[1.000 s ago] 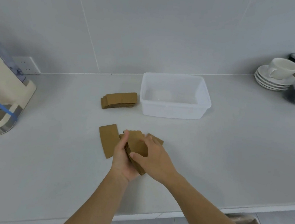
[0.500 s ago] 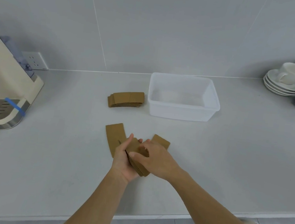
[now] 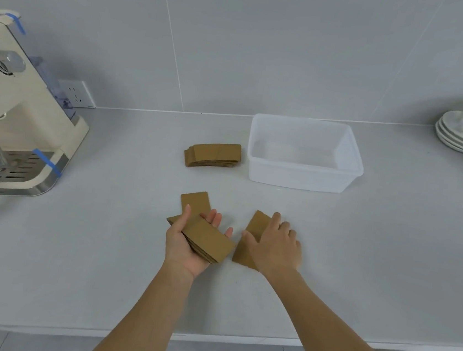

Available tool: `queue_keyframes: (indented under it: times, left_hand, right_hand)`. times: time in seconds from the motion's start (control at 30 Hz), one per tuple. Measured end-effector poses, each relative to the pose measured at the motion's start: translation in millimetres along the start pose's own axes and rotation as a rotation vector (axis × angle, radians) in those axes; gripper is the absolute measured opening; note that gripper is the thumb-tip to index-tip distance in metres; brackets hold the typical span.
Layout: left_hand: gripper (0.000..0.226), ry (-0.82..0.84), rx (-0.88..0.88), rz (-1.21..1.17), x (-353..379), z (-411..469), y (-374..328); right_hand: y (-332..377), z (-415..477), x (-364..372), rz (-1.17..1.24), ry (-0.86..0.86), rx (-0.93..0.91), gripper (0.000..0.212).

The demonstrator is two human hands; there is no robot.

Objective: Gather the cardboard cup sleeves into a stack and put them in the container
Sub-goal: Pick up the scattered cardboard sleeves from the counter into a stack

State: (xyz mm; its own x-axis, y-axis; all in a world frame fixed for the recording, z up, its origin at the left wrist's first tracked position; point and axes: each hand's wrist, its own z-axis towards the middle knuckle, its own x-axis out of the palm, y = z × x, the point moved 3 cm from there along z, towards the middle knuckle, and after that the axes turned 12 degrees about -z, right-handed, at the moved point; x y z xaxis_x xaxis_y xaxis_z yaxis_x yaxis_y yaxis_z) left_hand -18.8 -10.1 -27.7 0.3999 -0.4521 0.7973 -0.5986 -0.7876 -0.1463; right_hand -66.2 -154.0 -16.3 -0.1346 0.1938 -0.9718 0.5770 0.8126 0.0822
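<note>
Left hand [image 3: 187,245] is palm-up, thumb and fingers closed around a partial stack [image 3: 205,240] of sleeves, long axis running from upper-left to lower-right across the palm. Right hand [image 3: 274,245] is palm-down, fingers spread, pressed flat on a loose sleeve [image 3: 248,245] on the counter [image 3: 99,261]; not pinching it yet as far as I can tell. That sleeve lies directly under the right hand and just right of the held stack, long axis roughly away from the body, tilted a bit right at the far end, so it's near-crosswise to the stack. Right hand is clearly the nearer one; likely next move is slide or lift it left onto the stack with a turn to line up the axes. Another single sleeve [image 3: 195,201] lies flat just beyond the left hand's fingers, partly hidden by the stack. A second pile [image 3: 212,154] sits farther back, just left of the container [image 3: 304,155], not touching it. Container looks empty.
</note>
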Motion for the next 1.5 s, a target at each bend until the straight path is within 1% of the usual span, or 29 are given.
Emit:
queue_keyframes:
  times: [0.07,0.17,0.27,0.33,0.43,0.53,0.6,0.73,0.87,1.0,1.17,1.33,1.5]
  left_hand:
    - [0.05,-0.004,0.011,-0.008,-3.0,-0.2,-0.1]
    - [0.049,0.002,0.019,-0.01,-6.0,-0.3,-0.4]
    - [0.047,-0.002,0.041,-0.009,-9.3,0.5,-2.4]
    - [0.046,-0.002,0.049,-0.003,-10.4,0.4,-3.8]
    - [0.047,0.006,0.046,-0.013,-11.8,0.6,-5.5]
    - [0.048,0.025,0.027,-0.022,-11.1,1.5,-5.8]
    - [0.051,0.041,0.003,-0.017,-9.5,2.0,-5.1]
    - [0.056,0.072,-0.035,-0.001,-5.2,1.2,-5.2]
    - [0.059,0.094,-0.048,0.066,0.6,0.7,-6.6]
    - [0.073,0.159,-0.075,0.129,6.1,0.6,-6.2]
    - [0.082,0.21,-0.084,0.13,6.3,1.9,-8.5]
    - [0.083,0.194,-0.078,0.128,0.5,4.3,-12.1]
    - [0.072,0.189,-0.073,0.122,-4.3,4.8,-11.2]
  right_hand:
    - [6.1,-1.0,6.0,-0.017,-0.018,-0.002,0.082]
    - [12.7,-4.1,11.0,-0.035,-0.043,-0.017,0.083]
    - [16.3,-7.7,14.3,-0.053,-0.038,-0.038,0.074]
    - [16.7,-8.0,14.0,-0.02,-0.028,-0.038,0.066]
    - [16.5,-4.5,11.2,0.11,0.015,-0.012,0.067]
    - [15.0,0.0,4.4,0.291,0.07,0.029,0.071]
    - [14.8,2.9,-4.7,0.386,0.076,0.027,0.072]
    - [23.0,5.7,-30.5,0.516,0.056,-0.044,0.067]
    - [41.5,-3.3,-49.9,0.663,0.095,-0.198,0.064]
    - [60.0,-14.5,-53.9,0.65,0.15,-0.365,0.061]
    - [72.0,-21.3,-44.9,0.553,0.216,-0.457,0.058]
    - [78.1,-23.8,-38.0,0.498,0.21,-0.509,0.059]
    - [82.2,-26.7,-29.5,0.478,0.233,-0.541,0.057]
